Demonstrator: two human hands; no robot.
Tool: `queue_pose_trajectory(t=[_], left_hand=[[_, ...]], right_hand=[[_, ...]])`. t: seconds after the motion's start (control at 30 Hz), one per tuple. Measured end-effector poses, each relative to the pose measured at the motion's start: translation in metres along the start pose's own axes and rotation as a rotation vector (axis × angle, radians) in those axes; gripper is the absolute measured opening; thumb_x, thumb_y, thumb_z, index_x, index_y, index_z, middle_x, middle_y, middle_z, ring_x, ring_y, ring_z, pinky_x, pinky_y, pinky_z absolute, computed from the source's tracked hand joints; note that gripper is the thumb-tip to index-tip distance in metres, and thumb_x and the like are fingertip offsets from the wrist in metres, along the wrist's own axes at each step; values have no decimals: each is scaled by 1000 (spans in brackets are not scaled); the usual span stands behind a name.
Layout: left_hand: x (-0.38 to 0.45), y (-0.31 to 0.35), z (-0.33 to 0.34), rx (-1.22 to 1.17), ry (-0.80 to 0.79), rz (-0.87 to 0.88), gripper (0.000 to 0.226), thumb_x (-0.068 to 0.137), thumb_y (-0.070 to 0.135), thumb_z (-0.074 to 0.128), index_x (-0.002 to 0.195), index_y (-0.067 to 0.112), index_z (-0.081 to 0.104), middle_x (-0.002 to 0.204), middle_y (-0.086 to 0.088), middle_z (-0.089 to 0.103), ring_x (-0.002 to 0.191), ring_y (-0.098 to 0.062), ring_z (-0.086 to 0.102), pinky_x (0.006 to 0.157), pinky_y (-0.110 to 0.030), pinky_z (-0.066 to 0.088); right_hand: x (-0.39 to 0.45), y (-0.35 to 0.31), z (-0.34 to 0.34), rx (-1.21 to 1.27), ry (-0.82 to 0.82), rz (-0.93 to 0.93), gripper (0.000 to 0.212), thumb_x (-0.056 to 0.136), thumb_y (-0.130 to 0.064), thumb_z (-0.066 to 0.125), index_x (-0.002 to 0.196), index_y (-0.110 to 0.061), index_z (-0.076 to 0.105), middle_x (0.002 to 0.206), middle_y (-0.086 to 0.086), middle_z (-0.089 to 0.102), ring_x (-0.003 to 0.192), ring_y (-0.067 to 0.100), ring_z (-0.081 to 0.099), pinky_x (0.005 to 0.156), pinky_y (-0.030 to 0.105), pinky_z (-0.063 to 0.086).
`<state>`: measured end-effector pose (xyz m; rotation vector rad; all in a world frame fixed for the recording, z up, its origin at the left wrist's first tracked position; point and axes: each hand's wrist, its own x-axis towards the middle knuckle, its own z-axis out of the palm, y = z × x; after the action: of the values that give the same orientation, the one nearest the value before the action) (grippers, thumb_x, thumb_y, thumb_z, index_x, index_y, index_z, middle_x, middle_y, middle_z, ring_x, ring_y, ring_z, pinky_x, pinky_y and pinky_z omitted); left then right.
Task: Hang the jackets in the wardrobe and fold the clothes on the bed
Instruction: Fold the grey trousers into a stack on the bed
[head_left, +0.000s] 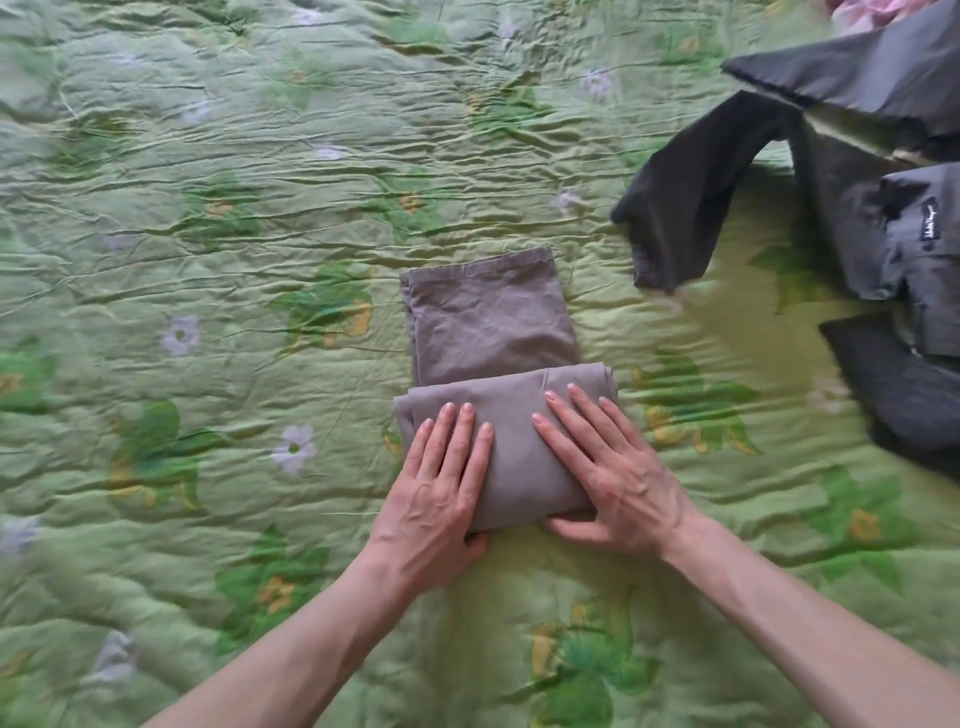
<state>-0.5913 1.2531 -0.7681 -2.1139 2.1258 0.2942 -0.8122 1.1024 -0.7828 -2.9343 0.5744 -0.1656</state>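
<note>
A grey-brown pair of trousers (488, 317) lies folded lengthwise in the middle of the bed. Its near part is folded over into a thick bundle (519, 452). My left hand (441, 488) lies flat on the left of that bundle with straight fingers, its thumb at the near edge. My right hand (608, 467) presses flat on the bundle's right side, and its thumb runs along the near edge. A dark grey jacket (872, 218) lies spread out at the right, one sleeve (670, 202) reaching toward the trousers.
A green quilted bedspread (218, 260) with a flower print covers the whole bed. A pink fabric (867, 10) shows at the top right corner, behind the jacket.
</note>
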Motion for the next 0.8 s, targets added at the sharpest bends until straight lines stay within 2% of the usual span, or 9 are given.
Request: queue_pose_trajectory(t=[0.1, 0.17, 0.3, 0.4, 0.53, 0.6, 0.67, 0.73, 0.8], left_hand=[[14, 20, -21, 100, -112, -109, 69, 80, 22, 44, 141, -7, 56, 148, -36, 49, 137, -52, 51, 111, -58, 47], [22, 34, -45, 94, -152, -160, 62, 79, 17, 35, 129, -4, 65, 136, -33, 61, 123, -48, 63, 101, -53, 55], [19, 25, -106, -81, -203, -190, 42, 78, 25, 59, 118, 17, 54, 123, -9, 65, 116, -30, 62, 94, -35, 45], [14, 3, -133, -220, -311, -180, 38, 73, 29, 61, 109, 22, 52, 106, -6, 69, 100, -32, 66, 75, -35, 43], [9, -29, -133, -543, -525, -219, 32, 64, 37, 58, 94, 29, 53, 85, 5, 66, 79, -23, 62, 61, -31, 42], [2, -42, -121, -769, -535, -283, 31, 61, 40, 61, 89, 26, 58, 77, 8, 66, 69, -15, 61, 56, -27, 45], [-6, -53, -107, -989, -401, -411, 32, 61, 40, 65, 87, 21, 63, 69, 8, 64, 61, -7, 57, 53, -22, 45], [-15, -58, -92, -1180, -164, -548, 30, 69, 37, 76, 90, 17, 68, 69, 8, 67, 62, -3, 58, 56, -17, 46], [-21, -55, -77, -1274, 56, -653, 27, 82, 31, 87, 96, 15, 71, 81, 5, 75, 71, 0, 64, 64, -14, 50]], right_hand=[[1, 7, -10, 7, -83, -5, 102, 76, -62, 65, 160, -14, 36, 168, 11, 30, 157, 32, 25, 126, 48, 25], [11, 9, -21, 42, -116, 8, 99, 66, -57, 68, 152, -13, 49, 159, 12, 47, 146, 32, 45, 120, 46, 37], [26, 16, -73, 282, -168, 27, 79, 67, -51, 71, 140, -22, 58, 129, 4, 71, 113, 23, 70, 92, 36, 58], [26, 9, -112, 361, -285, 106, 67, 71, -59, 64, 133, -39, 51, 116, -9, 75, 95, 16, 70, 80, 34, 56], [31, -7, -129, 507, -479, 255, 44, 70, -56, 69, 105, -37, 51, 86, -16, 73, 68, 4, 58, 67, 26, 50], [30, -8, -126, 595, -525, 355, 42, 72, -54, 75, 103, -38, 53, 87, -14, 73, 69, 2, 59, 67, 24, 50], [26, -9, -118, 659, -415, 498, 46, 73, -57, 82, 108, -39, 57, 96, -13, 72, 79, 0, 63, 73, 25, 53], [19, -10, -104, 707, -115, 670, 55, 74, -57, 86, 118, -38, 59, 106, -14, 69, 92, 2, 65, 82, 26, 53], [16, -15, -86, 722, 151, 796, 61, 79, -54, 82, 130, -33, 55, 117, -10, 68, 106, 9, 65, 92, 29, 52]])
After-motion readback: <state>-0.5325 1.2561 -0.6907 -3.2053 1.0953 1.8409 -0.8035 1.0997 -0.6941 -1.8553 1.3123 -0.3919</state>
